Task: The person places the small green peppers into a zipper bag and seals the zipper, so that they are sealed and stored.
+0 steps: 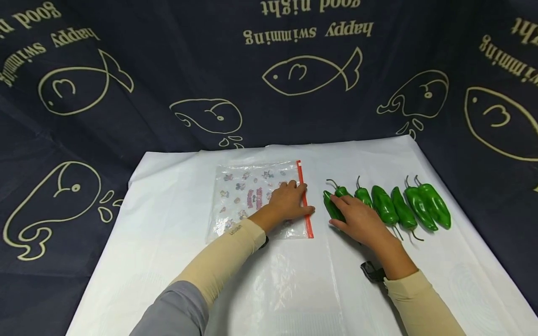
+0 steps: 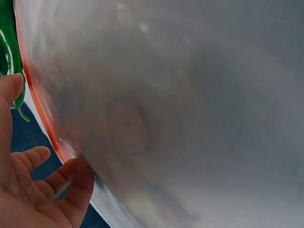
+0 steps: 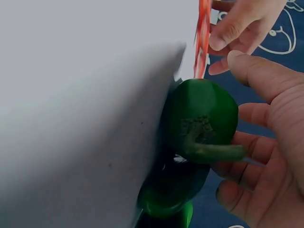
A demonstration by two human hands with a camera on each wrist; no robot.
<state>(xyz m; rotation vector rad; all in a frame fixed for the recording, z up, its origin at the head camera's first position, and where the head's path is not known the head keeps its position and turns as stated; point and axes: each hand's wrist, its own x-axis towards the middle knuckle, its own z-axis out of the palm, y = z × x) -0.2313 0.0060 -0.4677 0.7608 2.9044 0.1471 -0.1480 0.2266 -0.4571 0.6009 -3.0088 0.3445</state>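
Note:
In the head view, a clear zip bag (image 1: 235, 200) with small printed figures lies flat, its red zip strip (image 1: 300, 171) to the right. The left hand (image 1: 287, 200) rests over the bag beside that strip, fingers and thumb spread; the left wrist view shows fingertips touching the bag's edge. My right hand (image 1: 359, 219) reaches over the leftmost green pepper (image 1: 332, 207), fingers fairly straight and thumb apart. In the right wrist view, a green pepper (image 3: 204, 102) with its stem sits beside the right hand (image 3: 270, 147); contact there is partly hidden.
More green peppers lie in a row to the right, including a large one (image 1: 437, 207) at the end. White cloth (image 1: 168, 196) covers the table. Behind it hangs a dark curtain (image 1: 147, 126) with fish and whale drawings.

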